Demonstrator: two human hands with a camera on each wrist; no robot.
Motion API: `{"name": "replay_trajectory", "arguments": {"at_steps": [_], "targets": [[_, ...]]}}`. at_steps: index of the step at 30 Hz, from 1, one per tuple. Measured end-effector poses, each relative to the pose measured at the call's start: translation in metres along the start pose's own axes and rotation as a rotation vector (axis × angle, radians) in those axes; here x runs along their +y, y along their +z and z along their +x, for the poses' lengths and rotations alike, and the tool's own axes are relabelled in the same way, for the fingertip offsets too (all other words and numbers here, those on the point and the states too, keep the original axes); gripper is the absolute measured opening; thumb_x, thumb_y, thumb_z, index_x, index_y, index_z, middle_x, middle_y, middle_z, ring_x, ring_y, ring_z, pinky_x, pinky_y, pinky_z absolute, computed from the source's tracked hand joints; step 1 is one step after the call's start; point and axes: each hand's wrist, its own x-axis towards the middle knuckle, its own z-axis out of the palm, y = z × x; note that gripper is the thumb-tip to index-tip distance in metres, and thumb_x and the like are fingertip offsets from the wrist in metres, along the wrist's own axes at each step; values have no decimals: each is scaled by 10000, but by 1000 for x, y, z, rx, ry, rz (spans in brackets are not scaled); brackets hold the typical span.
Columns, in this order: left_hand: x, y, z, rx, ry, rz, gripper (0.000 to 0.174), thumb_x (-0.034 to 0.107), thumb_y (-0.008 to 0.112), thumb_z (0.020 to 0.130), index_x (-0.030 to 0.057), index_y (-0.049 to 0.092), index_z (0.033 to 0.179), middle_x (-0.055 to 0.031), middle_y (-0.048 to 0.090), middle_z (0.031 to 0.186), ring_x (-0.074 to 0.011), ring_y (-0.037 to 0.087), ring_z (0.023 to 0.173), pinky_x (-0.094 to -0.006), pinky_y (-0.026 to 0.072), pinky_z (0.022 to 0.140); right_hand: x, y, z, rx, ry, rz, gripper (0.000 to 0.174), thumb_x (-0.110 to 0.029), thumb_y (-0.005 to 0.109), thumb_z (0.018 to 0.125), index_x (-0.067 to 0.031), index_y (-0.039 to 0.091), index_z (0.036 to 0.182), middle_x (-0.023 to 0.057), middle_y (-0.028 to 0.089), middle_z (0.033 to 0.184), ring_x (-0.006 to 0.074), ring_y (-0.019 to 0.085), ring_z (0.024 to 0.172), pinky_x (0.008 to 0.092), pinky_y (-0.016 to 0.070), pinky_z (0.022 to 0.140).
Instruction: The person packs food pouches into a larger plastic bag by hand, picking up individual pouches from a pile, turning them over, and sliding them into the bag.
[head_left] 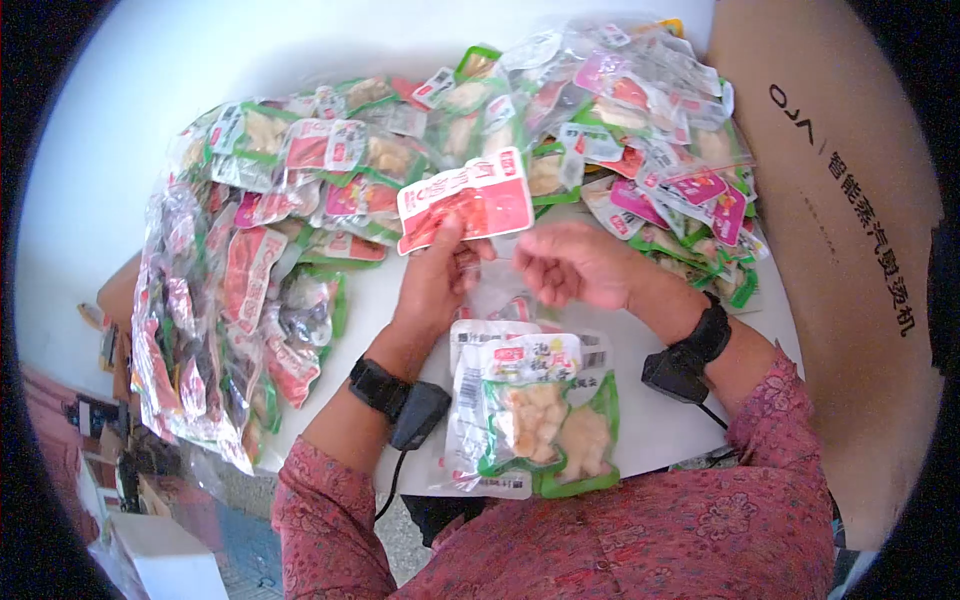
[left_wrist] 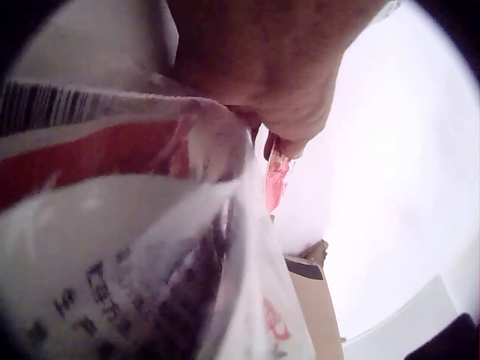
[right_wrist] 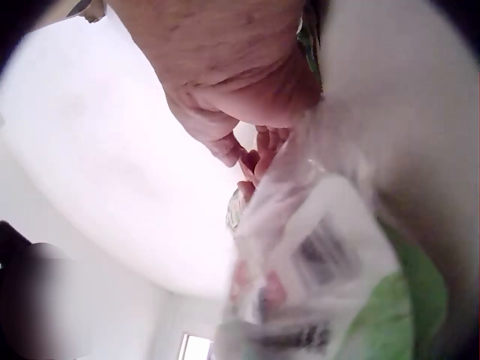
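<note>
My left hand (head_left: pixel 440 275) pinches a red-and-white food packet (head_left: pixel 466 203), thumb on its front. Close to the right of it, my right hand (head_left: pixel 583 264) has curled fingers, with thumb and fingertips at the upper edge of a clear plastic bag (head_left: pixel 492 290). The bag hangs below both hands toward the table edge. Green-edged packets of pale food (head_left: pixel 533 420) show at its lower end. In the left wrist view the red packet (left_wrist: pixel 277 184) sticks out past the fingers. Bag film (right_wrist: pixel 300 195) rises to my right hand in the right wrist view.
Clear bags full of packets (head_left: pixel 240 270) lie along the left and back of the white table (head_left: pixel 400 310). Another heap of packets (head_left: pixel 640 120) lies at the back right. A large cardboard box (head_left: pixel 830 250) stands along the right side.
</note>
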Motion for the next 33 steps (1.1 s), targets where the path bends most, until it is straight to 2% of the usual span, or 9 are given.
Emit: {"name": "replay_trajectory", "arguments": {"at_steps": [2,4,6,12,16,20,28,30,33], "targets": [[1,4,-3,44,23,133,320,372,433,888,84,525,995,-20,563,687,-43,411,450,-173,312,393,4,0,6,52,-45,-29,295,-348,585,793,-69,544,877,16,562,695,107,543,569,229,436,474],[4,9,-6,60,59,237,302,343,454,886,72,535,993,-20,562,683,-34,404,454,-174,314,391,4,13,3,184,-317,-186,363,-364,607,777,-68,520,969,24,570,779,104,553,668,224,442,532],[2,9,-7,71,114,322,300,331,481,876,58,542,985,-17,558,673,-34,412,462,-174,327,394,10,12,5,129,-339,-208,383,-375,600,781,-71,513,998,24,566,839,103,543,726,223,437,585],[-6,11,-9,-98,241,541,279,264,557,839,68,513,1032,-16,587,786,-35,439,506,-184,359,410,22,-17,19,270,-415,142,250,-299,556,807,-106,543,965,-5,581,827,102,549,699,233,428,580],[3,6,-10,-276,4,142,388,397,519,834,63,494,1029,-44,590,899,-34,419,551,-175,359,433,12,-31,21,341,-531,276,216,-271,524,816,-118,553,966,-20,602,827,87,556,711,234,423,574],[7,6,-10,-249,-209,45,360,424,466,856,86,549,947,-17,592,810,-28,399,512,-168,332,412,15,-33,22,314,-529,211,241,-266,510,832,-105,543,1009,-5,606,894,89,562,761,223,426,594],[3,7,-10,-133,-182,190,193,290,579,824,104,597,874,60,525,619,-17,397,466,-170,316,411,17,-28,21,220,-494,168,258,-314,524,834,-126,541,1010,-13,595,889,90,552,749,236,432,600],[4,7,-10,-163,-194,243,163,255,605,811,103,598,867,62,523,616,-18,401,472,-169,320,416,17,-30,22,122,-465,256,308,-290,502,854,-99,506,1096,34,587,1002,129,566,904,291,466,775],[6,10,-12,-193,-190,348,162,238,622,796,92,601,863,65,518,619,-19,401,482,-169,328,427,18,-24,21,127,-497,294,313,-274,487,865,-84,491,1113,41,577,1029,134,563,924,294,456,813]]}}
